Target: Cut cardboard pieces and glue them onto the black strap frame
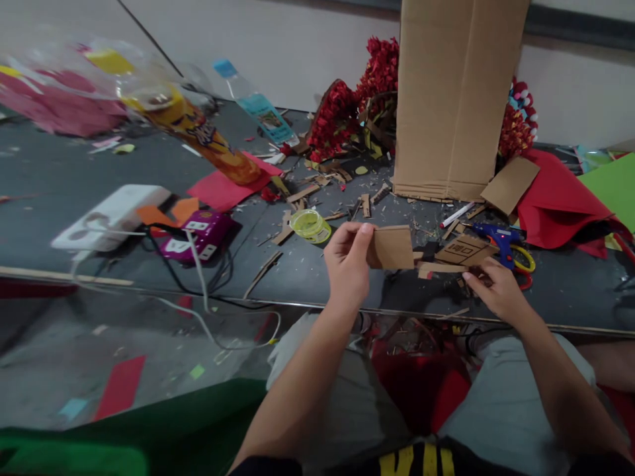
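Note:
My left hand (350,261) pinches a small rectangular cardboard piece (391,248) between thumb and fingers, holding it above the bench's front part. To the right, my right hand (496,287) is closed on the end of a narrow cardboard strip (441,268). Just beyond that strip is a printed cardboard piece (464,251) with dark markings; whether my fingers touch it too I cannot tell. A blue glue gun (501,239) lies past my right hand, with scissors (524,259) with yellow and red handles beside it. Near my left hand stands a small yellow-green tub (311,226).
A tall cardboard box (456,99) stands at the back, red paper flowers (335,119) beside it. Leftward are a tilted drink bottle (198,132), a blue-capped bottle (260,106), a white power strip (112,215) and trailing cables. Cardboard scraps (302,193) litter the dark bench (292,277).

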Available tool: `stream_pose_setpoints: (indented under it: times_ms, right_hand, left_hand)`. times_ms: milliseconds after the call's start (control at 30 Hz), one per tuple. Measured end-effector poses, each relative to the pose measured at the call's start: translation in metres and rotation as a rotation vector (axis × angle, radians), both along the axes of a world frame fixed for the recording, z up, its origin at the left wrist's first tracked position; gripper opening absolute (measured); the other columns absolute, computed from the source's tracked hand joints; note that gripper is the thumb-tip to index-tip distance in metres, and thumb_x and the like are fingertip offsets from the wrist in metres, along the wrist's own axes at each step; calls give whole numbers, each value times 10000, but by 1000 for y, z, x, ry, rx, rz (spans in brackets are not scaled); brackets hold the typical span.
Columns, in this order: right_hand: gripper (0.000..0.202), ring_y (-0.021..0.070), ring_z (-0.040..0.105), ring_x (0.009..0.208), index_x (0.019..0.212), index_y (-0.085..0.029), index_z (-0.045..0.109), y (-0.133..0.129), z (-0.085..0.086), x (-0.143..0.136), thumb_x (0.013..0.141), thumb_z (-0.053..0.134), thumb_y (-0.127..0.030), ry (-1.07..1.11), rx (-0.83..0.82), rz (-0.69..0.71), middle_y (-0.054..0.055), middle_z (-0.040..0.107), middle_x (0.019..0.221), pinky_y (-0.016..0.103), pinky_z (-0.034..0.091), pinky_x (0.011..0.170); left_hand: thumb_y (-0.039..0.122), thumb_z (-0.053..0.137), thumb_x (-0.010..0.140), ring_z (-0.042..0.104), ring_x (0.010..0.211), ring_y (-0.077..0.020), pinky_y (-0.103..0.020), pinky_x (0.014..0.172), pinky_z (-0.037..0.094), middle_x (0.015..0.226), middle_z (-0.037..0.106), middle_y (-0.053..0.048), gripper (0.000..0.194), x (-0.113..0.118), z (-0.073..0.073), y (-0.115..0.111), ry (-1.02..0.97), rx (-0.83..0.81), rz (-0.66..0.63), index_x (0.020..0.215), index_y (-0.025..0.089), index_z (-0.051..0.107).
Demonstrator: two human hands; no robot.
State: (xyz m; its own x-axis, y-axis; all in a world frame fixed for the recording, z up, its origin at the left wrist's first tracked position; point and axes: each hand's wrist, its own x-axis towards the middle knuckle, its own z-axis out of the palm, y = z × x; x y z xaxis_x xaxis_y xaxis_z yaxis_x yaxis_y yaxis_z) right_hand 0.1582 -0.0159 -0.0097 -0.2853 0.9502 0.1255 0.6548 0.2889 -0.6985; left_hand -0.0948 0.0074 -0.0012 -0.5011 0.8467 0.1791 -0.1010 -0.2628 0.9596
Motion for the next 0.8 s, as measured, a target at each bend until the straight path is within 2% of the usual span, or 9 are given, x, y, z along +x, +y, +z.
stream_pose_setpoints:
  times_ms: [67,167,233,300,400,467,633,800]
  right_hand:
    - [266,148,536,577,724,-196,567,0,-1,-4,868,502,-410,-12,-17,8,36,565,708,262,433,516]
    - [243,146,524,554,725,-200,565,1,-1,-8,864,500,-388,-44,-24,14,32,582,696,267,424,526]
    - [236,152,526,556,725,-203,566,1,-1,-9,864,498,-382,-63,-14,18,31,586,687,270,418,532]
    - [242,155,528,550,732,-204,566,1,-1,-8,870,492,-389,-69,-7,20,29,582,680,270,408,526]
    - [277,154,525,530,716,-201,553,1,0,-8,879,481,-414,-82,-2,28,27,568,661,268,397,512]
    - [313,149,519,522,698,-200,542,0,0,-8,888,468,-438,-103,7,35,27,560,649,263,390,502]
    - [329,147,517,515,695,-200,528,0,-2,-7,906,456,-442,-145,34,52,27,554,648,257,380,481]
    - [260,153,523,520,720,-202,515,1,-3,-6,910,465,-371,-152,46,65,22,543,649,258,384,487]
  left_hand:
    - [500,729,664,450,526,-62,-180,474,360,624,527,51,328,-1,0,2,-83,-29,-29,692,208,582]
    - [472,791,590,413,444,-46,-171,383,327,600,491,72,374,-2,1,4,-215,-106,-177,747,226,558]
    - [379,810,567,506,493,-57,-169,434,422,637,545,68,365,-3,3,5,-308,-152,-270,769,230,545]
    - [278,765,586,619,642,-91,-189,566,520,735,638,35,283,-3,5,6,-399,-213,-323,759,217,550]
    - [180,666,572,667,811,-141,-228,685,560,822,707,-8,145,-3,10,4,-549,-303,-357,650,193,545]
    - [171,663,540,669,793,-153,-248,686,562,790,715,-2,137,-2,13,3,-609,-337,-387,601,187,542]
    - [241,773,486,650,671,-123,-232,664,523,732,716,19,256,-1,9,3,-495,-344,-421,695,172,642]
    - [227,854,434,658,728,-138,-243,713,519,764,728,10,372,-4,-1,4,-234,-267,-447,760,173,682]
